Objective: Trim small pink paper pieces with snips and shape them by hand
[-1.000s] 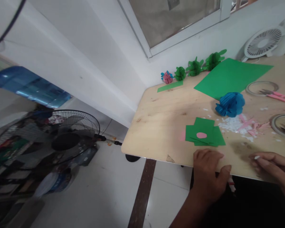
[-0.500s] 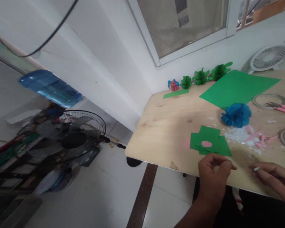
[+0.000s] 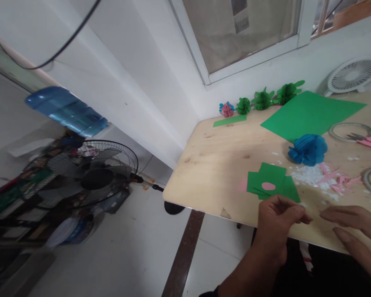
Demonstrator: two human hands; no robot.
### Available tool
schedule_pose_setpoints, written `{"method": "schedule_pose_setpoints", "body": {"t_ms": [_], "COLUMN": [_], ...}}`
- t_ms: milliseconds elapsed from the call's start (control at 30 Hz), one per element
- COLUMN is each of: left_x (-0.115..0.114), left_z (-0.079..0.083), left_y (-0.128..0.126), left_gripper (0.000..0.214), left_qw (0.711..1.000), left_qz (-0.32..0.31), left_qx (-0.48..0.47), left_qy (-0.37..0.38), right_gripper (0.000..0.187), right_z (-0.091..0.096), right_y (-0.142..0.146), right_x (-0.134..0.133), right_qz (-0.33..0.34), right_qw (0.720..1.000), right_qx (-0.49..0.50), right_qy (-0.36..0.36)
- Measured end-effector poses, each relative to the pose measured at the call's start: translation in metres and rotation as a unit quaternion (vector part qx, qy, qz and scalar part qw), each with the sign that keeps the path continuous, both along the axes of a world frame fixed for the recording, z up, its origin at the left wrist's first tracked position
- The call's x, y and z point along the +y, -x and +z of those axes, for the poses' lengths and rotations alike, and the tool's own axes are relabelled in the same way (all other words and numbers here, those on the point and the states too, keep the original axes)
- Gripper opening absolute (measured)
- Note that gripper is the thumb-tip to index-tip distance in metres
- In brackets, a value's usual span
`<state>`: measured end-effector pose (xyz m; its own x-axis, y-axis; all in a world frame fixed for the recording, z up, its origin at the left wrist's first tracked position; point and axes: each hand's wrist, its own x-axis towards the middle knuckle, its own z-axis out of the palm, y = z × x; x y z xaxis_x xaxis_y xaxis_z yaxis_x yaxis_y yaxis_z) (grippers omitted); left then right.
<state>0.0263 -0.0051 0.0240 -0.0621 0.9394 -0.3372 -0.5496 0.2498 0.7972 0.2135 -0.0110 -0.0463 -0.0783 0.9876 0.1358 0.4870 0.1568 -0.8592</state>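
My left hand (image 3: 280, 216) is at the front edge of the table with thumb and fingertips pinched together. Whatever may be between them is too small or hidden to make out. To its right is my right hand (image 3: 354, 225), thumb and fingers apart, nothing visible in it. Just beyond my left hand lie overlapping green paper pieces (image 3: 273, 171), with a small pink paper oval (image 3: 268, 186) on top. Behind my right hand are white paper scraps (image 3: 307, 176) and pink paper strips (image 3: 336, 177). A blue folded-paper ball (image 3: 309, 149) rests beside the scraps.
A large green sheet (image 3: 312, 113), pink-handled scissors (image 3: 369, 142) and tape rolls (image 3: 335, 133) lie on the wooden table (image 3: 210, 165). Small green paper figures (image 3: 262, 99) line the wall near a white fan (image 3: 352, 76). A black floor fan (image 3: 97, 179) stands left.
My right hand has parted its thumb and fingers, and the small white piece it pinched no longer shows there. My left hand has shifted slightly right, fingertips still together.
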Motion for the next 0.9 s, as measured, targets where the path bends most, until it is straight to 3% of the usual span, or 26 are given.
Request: {"method": "schedule_pose_setpoints", "body": {"t_ms": [67, 133, 267, 433, 567, 700, 800, 900], "left_x": [-0.001, -0.001, 0.0, 0.002, 0.002, 0.001, 0.002, 0.002], "left_z": [0.001, 0.002, 0.001, 0.0, 0.0, -0.002, -0.005, -0.009], "left_y": [0.001, 0.001, 0.001, -0.002, -0.003, -0.004, -0.005, -0.006], "left_gripper": [0.02, 0.022, 0.026, 0.032, 0.034, 0.035, 0.037, 0.039], "left_qw": [1.0, 1.0, 0.999, 0.999, 0.999, 0.999, 0.999, 0.999], "left_qz": [-0.011, -0.022, -0.038, -0.04, -0.039, -0.042, -0.041, -0.034], "left_qx": [0.01, 0.018, 0.018, 0.014, 0.009, 0.007, 0.002, -0.006], "left_qy": [0.001, 0.002, 0.002, 0.015, 0.018, 0.011, 0.007, 0.005], "right_gripper": [0.036, 0.043, 0.046, 0.047, 0.045, 0.04, 0.041, 0.043], "right_z": [-0.011, -0.022, -0.03, -0.015, 0.003, 0.008, 0.007, 0.007], "right_y": [-0.007, -0.015, -0.023, -0.015, 0.001, 0.006, 0.006, 0.008], "right_x": [0.003, 0.008, 0.019, 0.009, 0.001, 0.005, 0.007, 0.006], "right_qz": [0.074, 0.103, 0.129, 0.135, 0.103, 0.039, 0.004, -0.017], "right_qw": [0.985, 0.972, 0.967, 0.968, 0.988, 0.999, 0.993, 0.968], "right_qx": [-0.091, -0.135, -0.14, -0.146, -0.089, -0.007, 0.063, 0.168], "right_qy": [-0.127, -0.16, -0.172, -0.155, -0.077, 0.005, 0.096, 0.184]}}
